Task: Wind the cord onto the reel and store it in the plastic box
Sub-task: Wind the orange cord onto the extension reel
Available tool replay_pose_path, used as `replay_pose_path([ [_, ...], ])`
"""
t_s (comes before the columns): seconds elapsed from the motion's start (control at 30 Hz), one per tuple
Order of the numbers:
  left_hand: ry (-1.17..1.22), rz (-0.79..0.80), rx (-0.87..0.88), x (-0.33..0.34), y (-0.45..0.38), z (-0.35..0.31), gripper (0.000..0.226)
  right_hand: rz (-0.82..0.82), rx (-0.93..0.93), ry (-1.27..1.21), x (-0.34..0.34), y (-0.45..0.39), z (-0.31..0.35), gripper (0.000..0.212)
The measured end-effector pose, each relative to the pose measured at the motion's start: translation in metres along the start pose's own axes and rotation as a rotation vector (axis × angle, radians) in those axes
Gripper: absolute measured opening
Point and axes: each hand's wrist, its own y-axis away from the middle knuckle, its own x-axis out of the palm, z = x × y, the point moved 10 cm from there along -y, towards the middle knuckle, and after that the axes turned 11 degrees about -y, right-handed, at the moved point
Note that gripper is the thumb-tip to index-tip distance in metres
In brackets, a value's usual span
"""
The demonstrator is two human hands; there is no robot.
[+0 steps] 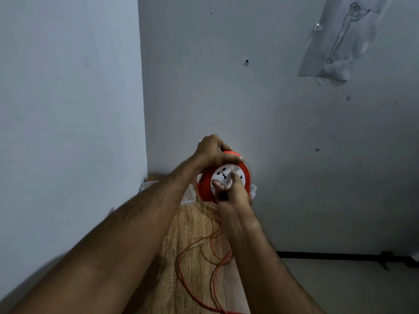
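Observation:
An orange reel (246, 175) with a white socket face (221, 173) is held up above a wooden table (192, 227). My left hand (212, 150) grips the reel's top rim from the left. My right hand (235, 191) is closed on a dark handle at the lower part of the socket face. A thin orange cord (195, 252) hangs from the reel and lies in loose loops on the table. A clear plastic box (189, 196) sits on the table behind the reel, mostly hidden by my left forearm.
The table is narrow and runs into a corner between two grey walls. A clear plastic bag (340, 41) hangs on the right wall. A dark skirting strip (340, 256) and pale floor lie to the right of the table.

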Motion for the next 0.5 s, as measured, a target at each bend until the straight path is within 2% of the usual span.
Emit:
replay_pose_path([
  [0.03, 0.029, -0.005, -0.011, -0.002, -0.001, 0.001, 0.038, 0.054, -0.069, 0.137, 0.001, 0.003, 0.009, 0.029],
  [0.07, 0.05, -0.009, -0.018, -0.004, -0.001, 0.002, 0.036, 0.123, -0.235, 0.335, 0.006, 0.005, 0.024, 0.022],
  [0.1, 0.065, -0.011, -0.021, -0.006, -0.002, 0.003, 0.035, 0.224, -0.509, 0.585, 0.017, 0.011, 0.044, 0.018],
  [0.17, 0.082, -0.007, -0.029, -0.009, -0.003, 0.006, 0.035, 0.527, -1.125, 1.113, 0.048, 0.045, 0.057, 0.015],
  [0.2, 0.085, 0.0, -0.033, -0.009, -0.003, 0.007, 0.034, 0.679, -1.339, 1.335, 0.055, 0.057, 0.046, 0.017],
  [0.23, 0.087, 0.007, -0.035, -0.01, -0.003, 0.007, 0.034, 0.799, -1.469, 1.52, 0.057, 0.067, 0.034, 0.023],
  [0.27, 0.09, 0.01, -0.033, -0.011, -0.002, 0.007, 0.034, 0.88, -1.527, 1.663, 0.055, 0.067, 0.025, 0.033],
  [0.33, 0.092, 0.011, -0.028, -0.012, -0.003, 0.006, 0.034, 0.938, -1.566, 1.828, 0.054, 0.067, 0.023, 0.045],
  [0.43, 0.108, 0.046, -0.016, -0.009, -0.002, 0.002, 0.034, 0.93, -1.647, 2.018, 0.054, 0.06, 0.023, 0.056],
  [0.5, 0.097, 0.054, -0.011, -0.008, -0.001, -0.001, 0.035, 0.896, -1.726, 2.117, 0.056, 0.057, 0.021, 0.056],
])
